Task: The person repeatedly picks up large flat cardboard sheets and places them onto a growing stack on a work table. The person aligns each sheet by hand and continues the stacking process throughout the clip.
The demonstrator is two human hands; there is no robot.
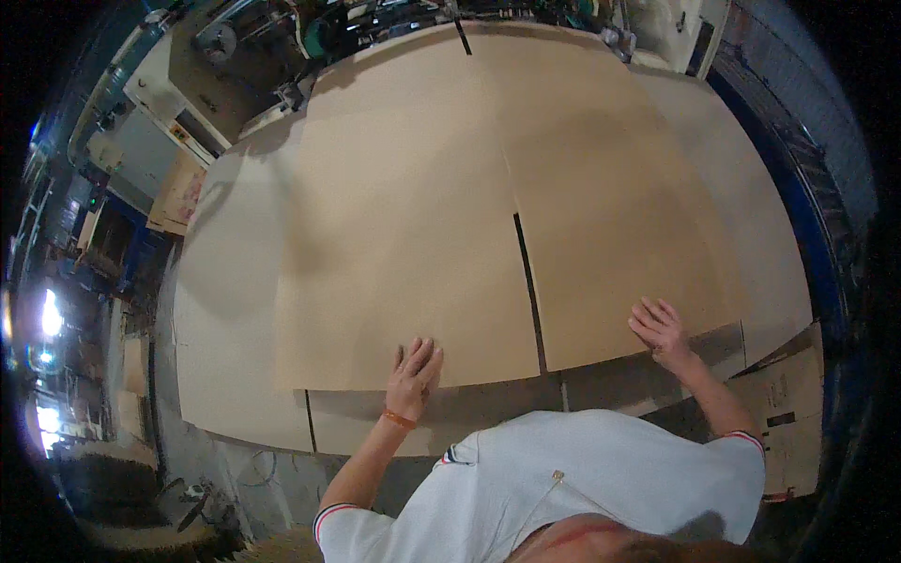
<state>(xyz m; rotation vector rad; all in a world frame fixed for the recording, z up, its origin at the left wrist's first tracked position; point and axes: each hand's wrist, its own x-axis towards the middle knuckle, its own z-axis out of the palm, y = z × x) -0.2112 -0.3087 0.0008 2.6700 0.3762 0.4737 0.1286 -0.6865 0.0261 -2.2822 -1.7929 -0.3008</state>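
A large brown cardboard sheet (pixel 404 235) lies flat in front of me, with a narrow dark slot (pixel 528 291) running in from its near edge and a shorter one at its far edge. A faint crease runs between the two slots. My left hand (pixel 415 373), an orange band on its wrist, rests at the near edge left of the slot, fingers stretched over the cardboard. Farther right, my right hand (pixel 660 330) is over the sheet near its right near corner, fingers extended. Neither hand grips anything; whether the right palm touches the cardboard I cannot tell.
Beneath the sheet, a wider pale cardboard sheet (pixel 225 310) sticks out on both sides and toward me. Machinery (pixel 394 23) stands along the far edge, with light-coloured housings (pixel 178 84) at far left. A printed cardboard piece (pixel 788 413) is at near right, beside a dark blue rail (pixel 798 206).
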